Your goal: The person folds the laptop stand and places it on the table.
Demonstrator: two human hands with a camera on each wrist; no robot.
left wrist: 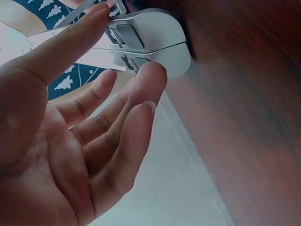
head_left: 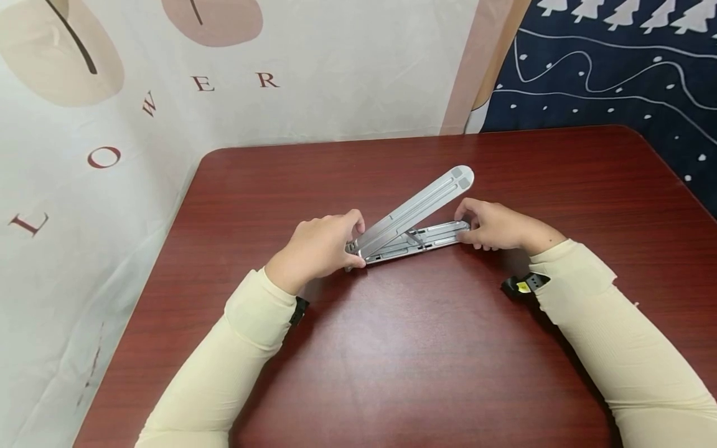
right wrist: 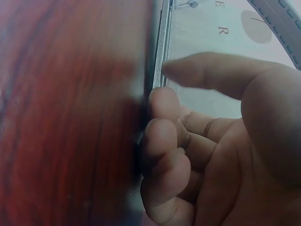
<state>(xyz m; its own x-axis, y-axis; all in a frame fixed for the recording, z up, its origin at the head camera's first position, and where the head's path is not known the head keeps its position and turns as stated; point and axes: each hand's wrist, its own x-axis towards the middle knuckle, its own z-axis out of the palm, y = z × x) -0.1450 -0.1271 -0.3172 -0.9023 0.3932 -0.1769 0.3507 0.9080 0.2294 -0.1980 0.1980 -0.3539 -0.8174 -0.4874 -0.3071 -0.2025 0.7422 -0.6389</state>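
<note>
A silver folding laptop stand (head_left: 415,210) lies on the table with its upper arm raised at an angle, its tip towards the far right. Its lower arm (head_left: 442,234) stays flat on the tabletop, and a small strut joins the two. At the hinge end (left wrist: 162,30), my left hand (head_left: 316,247) pinches the stand between thumb and fingers; its other fingers are loosely bent. My right hand (head_left: 497,225) pinches the lower arm's far end by the edge (right wrist: 162,44), the remaining fingers curled close to the tabletop.
The dark red wooden table (head_left: 426,348) extends around the stand on all sides. A pale lettered cloth (head_left: 347,81) hangs behind and to the left. At the back right hangs a navy cloth (head_left: 594,68) with white trees. Black wrist devices (head_left: 523,285) are strapped under the sleeves.
</note>
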